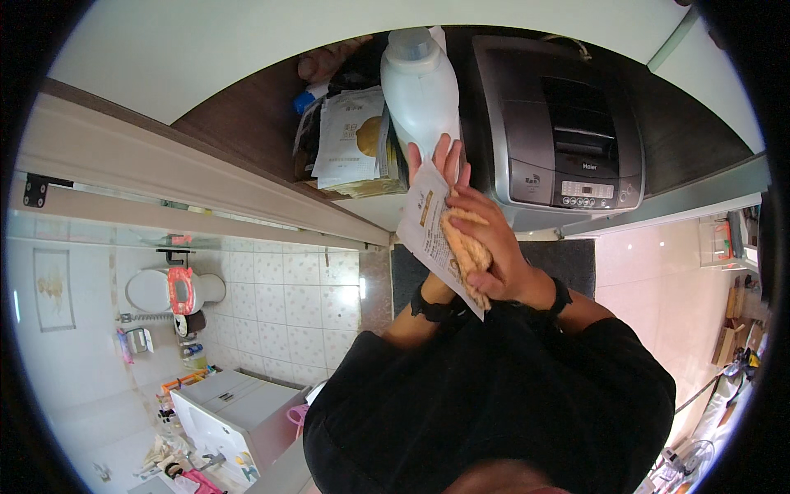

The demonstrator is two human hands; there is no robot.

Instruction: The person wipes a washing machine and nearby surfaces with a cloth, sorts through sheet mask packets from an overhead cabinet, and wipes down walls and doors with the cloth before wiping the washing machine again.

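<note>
A white printed sachet [426,213] lies on the palm side of my left hand [441,159], whose spread fingertips show past its top edge. My right hand [494,234] presses a crumpled orange-yellow cloth [466,238] against the face of the sachet. The left palm and thumb are mostly hidden beneath the sachet. Just beyond my fingers is a large white plastic bottle [421,86] with a translucent cap. To its left, a stack of similar flat sachets [349,139] rests on a dark shelf.
A grey Haier washing machine [561,136] stands right of the bottle. Behind the stack are a blue-capped item [303,102] and dark bags. A pale door frame [216,167] runs along the left. Beyond it are a toilet [148,290] and a washbasin cabinet [228,407]. A dark mat [555,265] lies on the floor.
</note>
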